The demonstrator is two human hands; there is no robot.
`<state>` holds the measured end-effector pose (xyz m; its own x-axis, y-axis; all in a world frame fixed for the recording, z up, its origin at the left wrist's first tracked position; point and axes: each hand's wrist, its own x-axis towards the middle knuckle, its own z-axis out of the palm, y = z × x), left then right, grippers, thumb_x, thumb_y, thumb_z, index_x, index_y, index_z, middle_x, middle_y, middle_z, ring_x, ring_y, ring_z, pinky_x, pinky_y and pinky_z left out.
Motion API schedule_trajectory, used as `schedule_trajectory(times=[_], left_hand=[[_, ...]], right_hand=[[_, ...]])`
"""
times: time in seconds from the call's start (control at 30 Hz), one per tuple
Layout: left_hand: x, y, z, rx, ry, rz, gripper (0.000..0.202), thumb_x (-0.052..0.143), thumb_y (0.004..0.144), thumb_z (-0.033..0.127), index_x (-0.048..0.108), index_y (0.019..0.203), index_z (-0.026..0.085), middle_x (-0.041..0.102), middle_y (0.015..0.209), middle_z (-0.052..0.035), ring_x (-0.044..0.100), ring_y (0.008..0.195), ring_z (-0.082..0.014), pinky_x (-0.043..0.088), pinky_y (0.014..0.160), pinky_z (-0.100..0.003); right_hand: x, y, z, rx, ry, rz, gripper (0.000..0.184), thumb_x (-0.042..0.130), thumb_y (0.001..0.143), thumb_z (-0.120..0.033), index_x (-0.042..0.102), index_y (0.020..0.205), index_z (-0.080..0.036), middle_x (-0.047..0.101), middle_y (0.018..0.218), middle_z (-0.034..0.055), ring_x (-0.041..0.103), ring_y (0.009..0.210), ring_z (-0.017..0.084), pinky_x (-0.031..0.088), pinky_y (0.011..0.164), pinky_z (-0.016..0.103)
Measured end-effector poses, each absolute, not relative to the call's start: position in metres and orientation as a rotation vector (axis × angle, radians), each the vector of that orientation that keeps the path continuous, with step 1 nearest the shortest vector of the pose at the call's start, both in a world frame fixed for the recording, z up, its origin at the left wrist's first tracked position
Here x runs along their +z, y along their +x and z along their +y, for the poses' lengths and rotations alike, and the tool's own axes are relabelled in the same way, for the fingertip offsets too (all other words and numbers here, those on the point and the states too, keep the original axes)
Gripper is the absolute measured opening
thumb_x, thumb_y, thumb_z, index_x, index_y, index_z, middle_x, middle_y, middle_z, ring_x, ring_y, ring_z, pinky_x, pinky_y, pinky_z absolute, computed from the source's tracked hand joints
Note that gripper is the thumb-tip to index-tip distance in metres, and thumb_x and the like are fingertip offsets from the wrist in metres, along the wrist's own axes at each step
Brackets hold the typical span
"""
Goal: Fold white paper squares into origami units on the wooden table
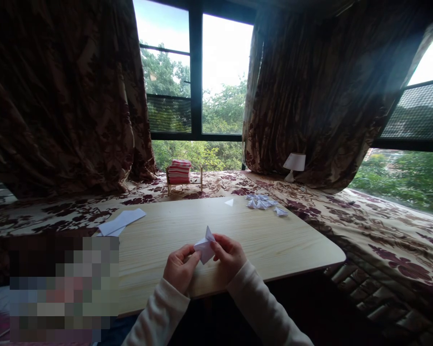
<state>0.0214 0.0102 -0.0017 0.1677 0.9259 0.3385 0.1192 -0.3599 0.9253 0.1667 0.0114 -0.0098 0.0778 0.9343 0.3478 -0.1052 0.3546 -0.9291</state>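
Between my two hands, above the near part of the wooden table (pixel 173 221), is a small piece of folded white paper (pixel 204 246) with a pointed flap standing up. My left hand (pixel 180 268) pinches its left side between thumb and fingers. On the other side, my right hand (pixel 231 255) grips the right edge, thumb in front and fingers partly hidden behind. Farther back on the table lies a flat white paper triangle (pixel 229 203). A cluster of folded white paper pieces (pixel 260 202) sits at the back right, with a single folded piece (pixel 281 212) beside it.
White paper strips (pixel 121 222) lie at the table's left edge. Behind the table, a small rack (pixel 184 184) holds a stack of red-and-white striped cloths (pixel 179 172) on the floral cover (pixel 223 180). A white lamp (pixel 294 163) stands near the curtain (pixel 296 96). The lower left is pixelated.
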Motion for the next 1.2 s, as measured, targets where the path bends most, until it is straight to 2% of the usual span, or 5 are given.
schedule_trajectory(times=[0.33, 0.47, 0.67, 0.87, 1.2], left_hand=[[-0.001, 0.036, 0.015, 1.432, 1.664, 1.192, 0.038, 0.057, 0.065, 0.022, 0.060, 0.103, 0.016, 0.059, 0.075, -0.0005, 0.056, 0.070, -0.0148, 0.044, 0.067, -0.025], [0.004, 0.033, 0.016, 1.492, 1.682, 1.185, 0.023, 0.055, 0.071, 0.031, 0.068, 0.082, 0.016, 0.061, 0.076, -0.0033, 0.055, 0.076, -0.0170, 0.042, 0.068, -0.025], [0.004, 0.028, 0.019, 1.323, 1.541, 1.041, 0.029, 0.056, 0.072, 0.039, 0.066, 0.080, 0.013, 0.060, 0.064, -0.0005, 0.052, 0.061, -0.0133, 0.040, 0.055, -0.021], [0.003, 0.025, 0.025, 1.277, 1.322, 1.003, 0.037, 0.057, 0.069, 0.047, 0.061, 0.057, 0.012, 0.056, 0.054, -0.0001, 0.049, 0.051, -0.0114, 0.038, 0.049, -0.021], [0.012, 0.028, 0.022, 1.167, 1.335, 0.973, 0.033, 0.065, 0.063, 0.043, 0.066, 0.070, 0.011, 0.059, 0.054, 0.0010, 0.048, 0.048, -0.0094, 0.036, 0.046, -0.020]], right_hand=[[-0.008, 0.168, 0.011, 0.889, -0.897, -1.286, 0.030, 0.053, 0.074, -0.042, 0.055, 0.061, -0.015, 0.046, 0.049, -0.0033, 0.041, 0.042, 0.006, 0.037, 0.038, 0.018], [-0.011, 0.169, 0.012, 0.850, -0.918, -1.301, 0.027, 0.053, 0.074, -0.040, 0.058, 0.065, -0.015, 0.048, 0.050, -0.0026, 0.043, 0.043, 0.007, 0.038, 0.039, 0.018], [-0.014, 0.167, 0.011, 0.911, -0.874, -1.351, 0.023, 0.056, 0.070, -0.032, 0.062, 0.084, -0.014, 0.058, 0.061, 0.0012, 0.046, 0.048, 0.010, 0.040, 0.042, 0.021], [-0.009, 0.163, 0.008, 0.990, -0.829, -1.356, 0.019, 0.058, 0.068, -0.031, 0.062, 0.077, -0.015, 0.055, 0.054, -0.0007, 0.046, 0.047, 0.010, 0.041, 0.043, 0.021], [-0.013, 0.162, 0.007, 1.103, -0.779, -1.340, 0.021, 0.061, 0.068, -0.032, 0.059, 0.079, -0.015, 0.058, 0.060, -0.0003, 0.050, 0.049, 0.011, 0.042, 0.044, 0.022]])
